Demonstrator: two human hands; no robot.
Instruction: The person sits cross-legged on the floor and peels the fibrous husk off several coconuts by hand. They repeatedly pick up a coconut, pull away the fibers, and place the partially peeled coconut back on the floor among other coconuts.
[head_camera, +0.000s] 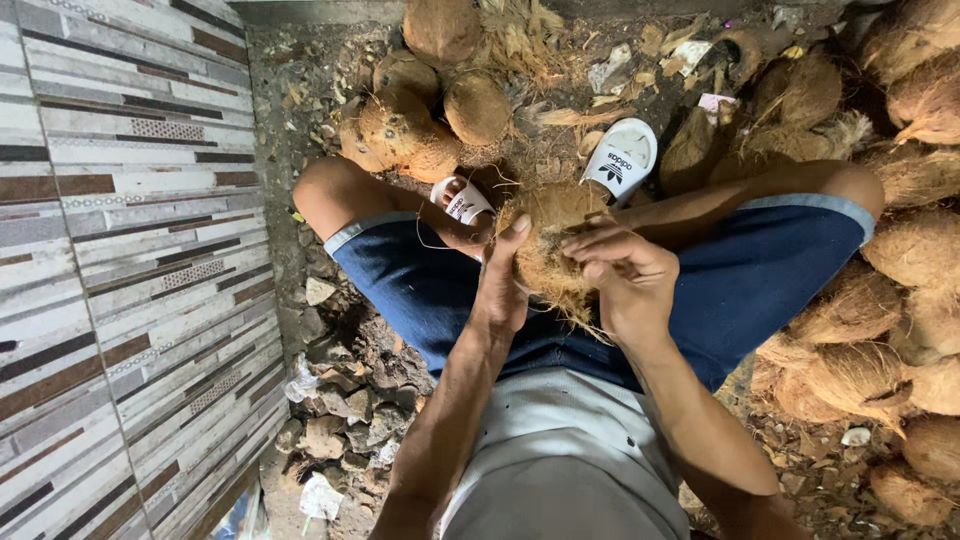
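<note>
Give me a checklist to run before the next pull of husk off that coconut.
1. Left hand grips the coconut: ok.
2. Right hand fingers on the husk fibres: ok.
3. Coconut braced between the knees: ok.
4. Feet in white sandals clear of the hands: ok.
5. Tool or blade near the hands: cannot tell, none shows.
6. Room on the ground: not ok, rubble left, piled coconuts right.

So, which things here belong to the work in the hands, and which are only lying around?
In the work:
- fibrous coconut, held between the knees
- left hand, pressed on its side
- right hand, fingers on the husk fibres

Lying about:
- husked coconuts beyond the feet
- unhusked coconuts piled on the right
- rubble stones by the tiled wall
- white sandals, worn on the feet
</note>
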